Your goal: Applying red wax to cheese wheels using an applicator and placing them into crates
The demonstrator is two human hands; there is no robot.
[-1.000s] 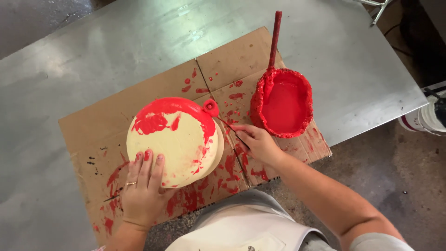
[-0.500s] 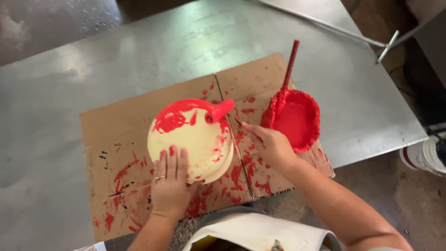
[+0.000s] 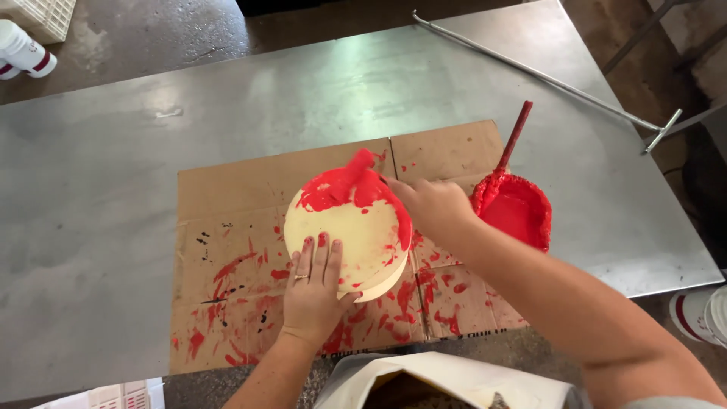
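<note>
Cream round disc [image 3: 350,246] sits mid-cardboard, approx. centre of the sheet, top/right portion coated red, lower part bare cream w/ red specks. Small red roller [image 3: 357,168] lies on disc's upper edge, touching wet paint.

Right hand [image 3: 433,204] closed round the roller's thin handle, fingers curled tight; handle itself mostly hidden under hand, so exact pinch can't be told. Left hand [image 3: 314,284] flat & fully spread, palm down on disc's lower edge, ring on one finger, fingertips red; pressing, not gripping anything.

Risks (judgement): left fingers rest just below painted zone, so roller coming down could run over them or smear. Disc held by pressure only, so a hard stroke could slide it on the cardboard [image 3: 227,197]. Right forearm passes close to red paint tub [image 3: 517,210] w/ red stick [image 3: 513,140] leaning in it; an elbow knock could tip it onto the metal table [image 3: 113,151].

Beyond: metal rod [image 3: 530,72] lying across table's far right; white bottle [image 3: 23,49] on floor top-left.
</note>
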